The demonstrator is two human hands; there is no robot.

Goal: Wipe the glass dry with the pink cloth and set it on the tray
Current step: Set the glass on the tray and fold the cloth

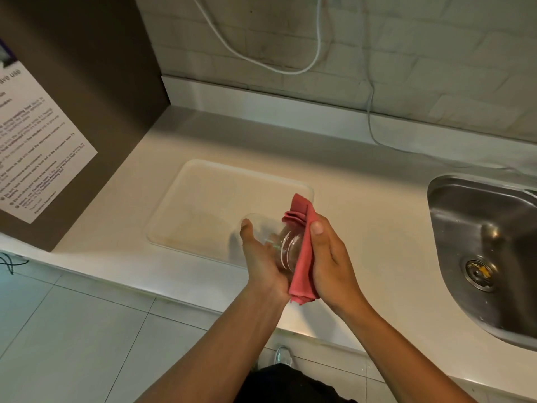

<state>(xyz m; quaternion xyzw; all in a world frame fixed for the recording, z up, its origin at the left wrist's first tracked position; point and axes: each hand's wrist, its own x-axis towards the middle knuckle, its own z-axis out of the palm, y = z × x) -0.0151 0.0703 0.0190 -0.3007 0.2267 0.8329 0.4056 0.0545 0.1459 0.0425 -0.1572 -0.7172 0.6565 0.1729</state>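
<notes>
A clear drinking glass [283, 245] lies tilted on its side in my left hand [261, 261], its open rim pointing left and away over the tray. My right hand [328, 257] presses the pink cloth [302, 266] against the glass's base end. The cloth is folded, with one end sticking up above my fingers and the other hanging below my palm. The cream tray [203, 199] rests flat on the white counter just beyond and left of my hands, with nothing on it.
A steel sink [488, 245] is set into the counter at the right. A brown cabinet side with a printed notice [37, 146] stands at the left. A white cable [316, 53] hangs on the tiled wall behind. The counter's front edge runs under my forearms.
</notes>
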